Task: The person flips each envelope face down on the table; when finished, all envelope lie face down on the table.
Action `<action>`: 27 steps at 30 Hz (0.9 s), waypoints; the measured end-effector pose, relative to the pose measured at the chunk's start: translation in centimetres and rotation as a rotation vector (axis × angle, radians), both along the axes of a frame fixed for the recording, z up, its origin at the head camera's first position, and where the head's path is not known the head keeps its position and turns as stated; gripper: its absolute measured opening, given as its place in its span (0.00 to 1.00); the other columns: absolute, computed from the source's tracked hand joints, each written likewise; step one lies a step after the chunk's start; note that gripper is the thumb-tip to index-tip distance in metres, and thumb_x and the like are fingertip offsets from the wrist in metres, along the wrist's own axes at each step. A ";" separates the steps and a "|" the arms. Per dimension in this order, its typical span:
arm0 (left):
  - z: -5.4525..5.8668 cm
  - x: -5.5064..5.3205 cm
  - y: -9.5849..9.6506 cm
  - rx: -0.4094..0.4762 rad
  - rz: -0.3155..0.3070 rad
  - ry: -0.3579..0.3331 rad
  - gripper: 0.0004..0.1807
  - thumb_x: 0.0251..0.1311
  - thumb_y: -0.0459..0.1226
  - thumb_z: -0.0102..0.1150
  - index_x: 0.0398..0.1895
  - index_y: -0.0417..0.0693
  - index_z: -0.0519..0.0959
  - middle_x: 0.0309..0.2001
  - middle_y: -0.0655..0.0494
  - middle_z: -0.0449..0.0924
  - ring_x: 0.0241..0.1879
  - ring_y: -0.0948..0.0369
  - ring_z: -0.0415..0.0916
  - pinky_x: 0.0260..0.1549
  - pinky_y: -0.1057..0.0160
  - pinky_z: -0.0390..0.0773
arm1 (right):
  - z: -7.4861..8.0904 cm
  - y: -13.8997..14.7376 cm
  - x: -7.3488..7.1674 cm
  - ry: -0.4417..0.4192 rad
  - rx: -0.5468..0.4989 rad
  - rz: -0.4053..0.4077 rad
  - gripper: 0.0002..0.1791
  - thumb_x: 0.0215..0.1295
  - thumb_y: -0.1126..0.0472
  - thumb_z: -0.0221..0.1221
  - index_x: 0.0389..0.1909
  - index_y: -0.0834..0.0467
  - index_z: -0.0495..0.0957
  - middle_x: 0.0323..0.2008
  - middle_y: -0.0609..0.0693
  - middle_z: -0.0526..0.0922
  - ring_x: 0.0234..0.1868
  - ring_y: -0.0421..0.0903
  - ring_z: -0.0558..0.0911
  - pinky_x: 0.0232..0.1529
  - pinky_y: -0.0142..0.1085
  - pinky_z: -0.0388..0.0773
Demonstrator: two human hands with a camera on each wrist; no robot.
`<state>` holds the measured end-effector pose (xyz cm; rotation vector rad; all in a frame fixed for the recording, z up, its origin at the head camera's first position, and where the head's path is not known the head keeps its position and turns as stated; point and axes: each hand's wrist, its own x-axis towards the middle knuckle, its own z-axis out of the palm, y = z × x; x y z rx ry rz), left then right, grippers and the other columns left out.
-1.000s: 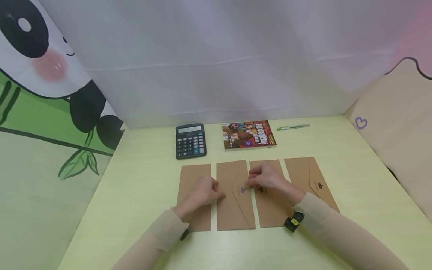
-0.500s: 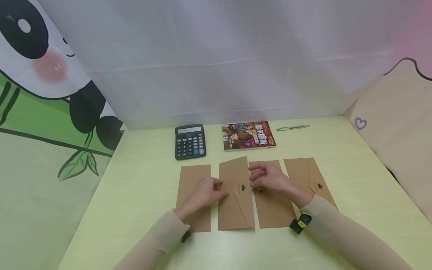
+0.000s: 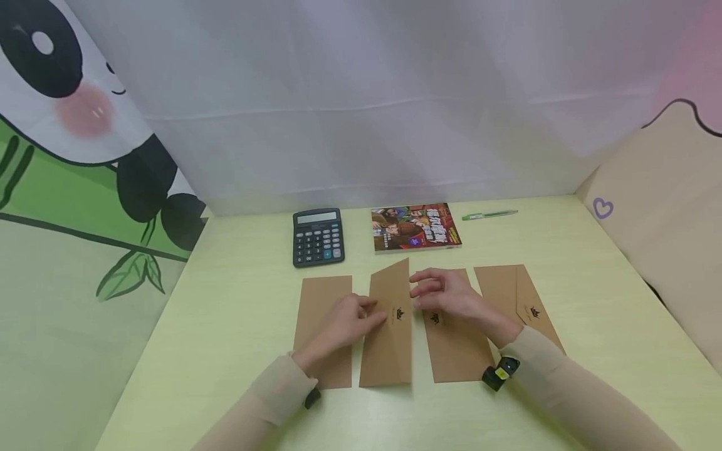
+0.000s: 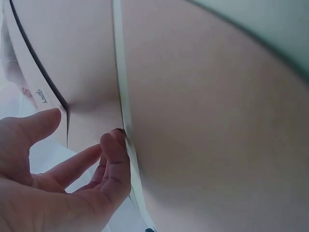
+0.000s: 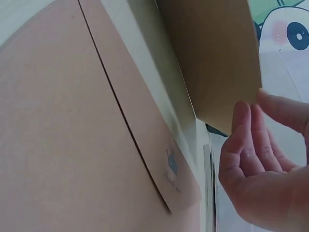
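Note:
Several brown envelopes lie in a row on the table. The second envelope from the left (image 3: pixel 389 338), with a crown print, is tilted, its right side raised off the table. At that raised edge my right hand (image 3: pixel 451 297) has its thumb by the rim and curled fingers on the underside, which the right wrist view shows. My left hand (image 3: pixel 344 322) reaches over the leftmost envelope (image 3: pixel 323 288); its thumb and loosely bent fingers touch the tilted envelope near its left edge. Beneath my right hand lies the third envelope (image 3: pixel 457 357); the rightmost envelope (image 3: pixel 502 285) lies flat.
Behind the row stand a black calculator (image 3: pixel 318 238), a colourful book (image 3: pixel 416 228) and a green pen (image 3: pixel 489 214) on the pale table (image 3: pixel 237 300). A white cloth (image 3: pixel 361 144) hangs at the back, with a painted panda panel (image 3: pixel 84 113) at left.
The second envelope has gone from lying nearly flat to steeply tilted, its right edge rising and shifting left with my right hand. My left hand has moved slightly right onto it.

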<state>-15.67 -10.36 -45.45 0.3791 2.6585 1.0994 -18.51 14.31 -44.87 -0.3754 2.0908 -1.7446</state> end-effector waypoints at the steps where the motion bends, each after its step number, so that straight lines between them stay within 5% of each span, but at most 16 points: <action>1: 0.0 0.0 0.0 0.003 0.000 0.004 0.27 0.60 0.49 0.62 0.54 0.37 0.78 0.44 0.49 0.80 0.33 0.61 0.74 0.27 0.64 0.74 | 0.0 -0.1 0.0 0.009 -0.002 0.004 0.24 0.57 0.70 0.64 0.55 0.67 0.72 0.40 0.60 0.83 0.40 0.51 0.82 0.41 0.37 0.77; 11: 0.0 0.1 0.2 0.040 0.005 -0.005 0.27 0.60 0.48 0.62 0.55 0.38 0.78 0.44 0.51 0.78 0.35 0.61 0.75 0.27 0.65 0.76 | -0.5 -1.0 0.3 0.095 -0.033 0.099 0.24 0.57 0.73 0.63 0.55 0.71 0.70 0.41 0.63 0.82 0.40 0.54 0.83 0.37 0.38 0.78; 21: 0.1 0.3 0.2 0.092 0.008 -0.017 0.27 0.62 0.48 0.60 0.59 0.41 0.76 0.50 0.51 0.79 0.37 0.60 0.78 0.27 0.65 0.77 | -1.7 -2.0 0.5 0.122 0.086 0.204 0.31 0.60 0.67 0.63 0.64 0.67 0.65 0.47 0.60 0.80 0.43 0.52 0.82 0.38 0.43 0.79; 27: 0.3 0.5 0.4 0.121 0.011 -0.046 0.26 0.64 0.50 0.57 0.60 0.44 0.75 0.52 0.52 0.79 0.40 0.60 0.80 0.31 0.64 0.78 | -1.9 -2.8 0.8 0.157 0.108 0.258 0.27 0.60 0.67 0.64 0.59 0.68 0.69 0.45 0.59 0.80 0.41 0.52 0.82 0.37 0.39 0.79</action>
